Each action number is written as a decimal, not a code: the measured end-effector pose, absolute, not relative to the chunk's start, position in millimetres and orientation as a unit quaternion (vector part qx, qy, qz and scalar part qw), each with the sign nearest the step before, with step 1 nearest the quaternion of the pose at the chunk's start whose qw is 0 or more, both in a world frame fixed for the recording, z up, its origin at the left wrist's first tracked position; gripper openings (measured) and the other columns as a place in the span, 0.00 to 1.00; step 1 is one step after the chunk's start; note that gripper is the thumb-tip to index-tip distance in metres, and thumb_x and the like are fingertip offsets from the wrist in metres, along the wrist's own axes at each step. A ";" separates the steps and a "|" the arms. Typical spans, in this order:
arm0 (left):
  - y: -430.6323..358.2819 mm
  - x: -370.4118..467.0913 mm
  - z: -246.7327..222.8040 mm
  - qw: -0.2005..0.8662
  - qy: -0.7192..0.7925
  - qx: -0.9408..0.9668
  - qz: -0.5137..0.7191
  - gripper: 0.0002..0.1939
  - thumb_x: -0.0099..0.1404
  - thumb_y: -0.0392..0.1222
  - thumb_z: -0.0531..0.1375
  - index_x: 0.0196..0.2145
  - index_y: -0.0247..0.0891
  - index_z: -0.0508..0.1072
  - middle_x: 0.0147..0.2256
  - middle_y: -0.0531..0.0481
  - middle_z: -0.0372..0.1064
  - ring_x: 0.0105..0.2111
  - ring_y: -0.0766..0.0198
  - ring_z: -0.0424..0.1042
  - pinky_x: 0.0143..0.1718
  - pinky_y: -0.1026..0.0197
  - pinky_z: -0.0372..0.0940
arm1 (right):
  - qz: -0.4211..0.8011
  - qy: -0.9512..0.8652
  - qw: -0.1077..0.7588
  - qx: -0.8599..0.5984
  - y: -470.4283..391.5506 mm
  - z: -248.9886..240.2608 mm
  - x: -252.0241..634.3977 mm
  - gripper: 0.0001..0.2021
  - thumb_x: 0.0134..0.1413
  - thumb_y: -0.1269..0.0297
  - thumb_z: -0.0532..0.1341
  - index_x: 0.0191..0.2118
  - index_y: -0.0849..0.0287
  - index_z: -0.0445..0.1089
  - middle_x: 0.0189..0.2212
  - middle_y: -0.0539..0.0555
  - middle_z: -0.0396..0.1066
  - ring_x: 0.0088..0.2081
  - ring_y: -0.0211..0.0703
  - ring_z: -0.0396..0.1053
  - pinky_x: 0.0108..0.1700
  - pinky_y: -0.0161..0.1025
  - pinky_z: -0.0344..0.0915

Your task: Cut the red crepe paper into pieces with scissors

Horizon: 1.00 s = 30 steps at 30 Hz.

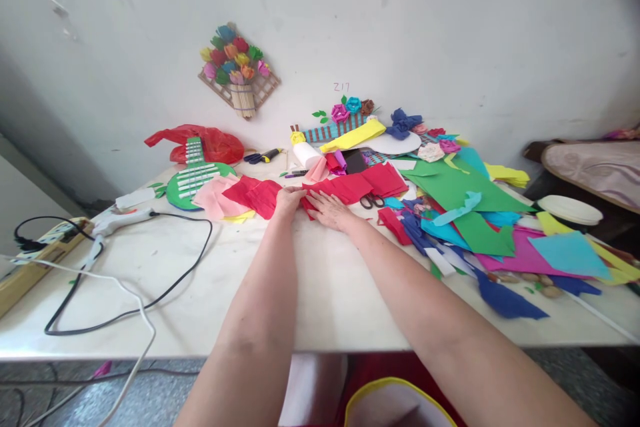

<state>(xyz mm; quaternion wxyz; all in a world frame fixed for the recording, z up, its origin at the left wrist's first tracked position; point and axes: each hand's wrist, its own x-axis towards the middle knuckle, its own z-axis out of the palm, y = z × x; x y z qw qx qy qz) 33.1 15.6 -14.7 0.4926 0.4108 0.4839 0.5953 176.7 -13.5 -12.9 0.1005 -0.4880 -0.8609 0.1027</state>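
A long strip of red crepe paper point(350, 188) lies across the middle of the white table point(340, 293). My left hand point(290, 201) pinches the strip near its middle, thumb and fingers together. Just to its right, my right hand point(327, 209) rests flat on the same red paper with its fingers spread. Beyond my left hand the red paper runs on to the left, over a pale pink sheet point(213, 198). Dark-handled scissors point(372, 201) lie by the strip, right of my right hand.
A glue gun point(120, 219) with its cable and a power strip point(50, 247) lie at the left. Behind are a green paper guitar point(197, 180) and a red plastic bag point(220, 145). Coloured paper, including green sheets point(465, 183), covers the right side, near a white bowl point(570, 209).
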 end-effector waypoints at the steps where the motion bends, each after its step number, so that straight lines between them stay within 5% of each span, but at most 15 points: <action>1: 16.3 33.2 -16.0 0.487 0.484 0.412 0.599 0.08 0.39 0.34 0.63 0.23 0.33 0.72 0.19 0.51 0.69 0.21 0.64 0.69 0.26 0.63 0.64 | 0.102 -0.863 0.096 -0.485 -14.9 -11.7 176.8 0.29 0.61 0.52 0.44 0.65 0.54 0.43 0.66 0.50 0.37 0.66 0.48 0.33 0.63 0.53 0.35; 12: 16.1 34.6 -14.0 0.468 0.507 0.398 0.605 0.06 0.43 0.29 0.57 0.23 0.33 0.70 0.17 0.51 0.67 0.19 0.65 0.67 0.26 0.62 0.63 | 0.121 -0.876 0.115 -0.452 -13.0 -2.9 181.6 0.32 0.50 0.72 0.49 0.64 0.64 0.49 0.64 0.58 0.42 0.65 0.51 0.40 0.63 0.51 0.41; 30: 17.4 32.4 -14.7 0.454 0.533 0.401 0.591 0.06 0.44 0.29 0.56 0.24 0.34 0.67 0.18 0.53 0.65 0.18 0.67 0.66 0.24 0.63 0.62 | 0.101 -0.884 0.140 -0.434 -9.3 -10.6 181.9 0.25 0.58 0.70 0.47 0.61 0.53 0.56 0.63 0.50 0.47 0.64 0.52 0.43 0.62 0.55 0.45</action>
